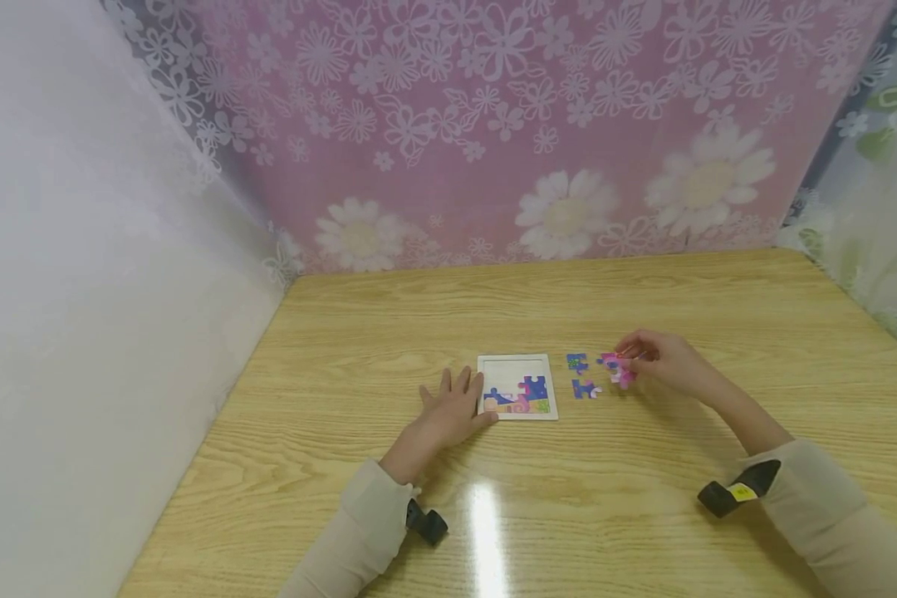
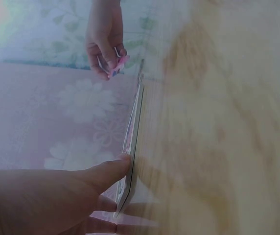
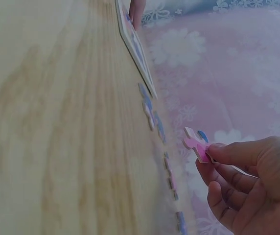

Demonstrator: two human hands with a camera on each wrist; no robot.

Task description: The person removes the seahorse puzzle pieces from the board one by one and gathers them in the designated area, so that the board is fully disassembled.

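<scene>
A pink jigsaw piece (image 3: 197, 146) with a bit of blue is pinched between the thumb and fingers of my right hand (image 1: 661, 361), raised off the table in the right wrist view. My left hand (image 1: 450, 414) rests at the left side of a square white puzzle tray (image 1: 518, 358), its thumb touching the near left corner. Joined blue, pink and yellow pieces (image 1: 536, 394) fill the lower part of the tray; the upper part shows bare white board. Between tray and right hand lie two loose blue pieces, one upper (image 1: 576, 362) and one lower (image 1: 585, 389).
More loose pieces (image 3: 170, 177) lie on the wooden table (image 1: 389, 324) below the right hand, partly hidden in the head view. A pink flowered curtain (image 1: 456, 191) hangs along the far edge, with a pale wall covering (image 1: 120, 249) on the left.
</scene>
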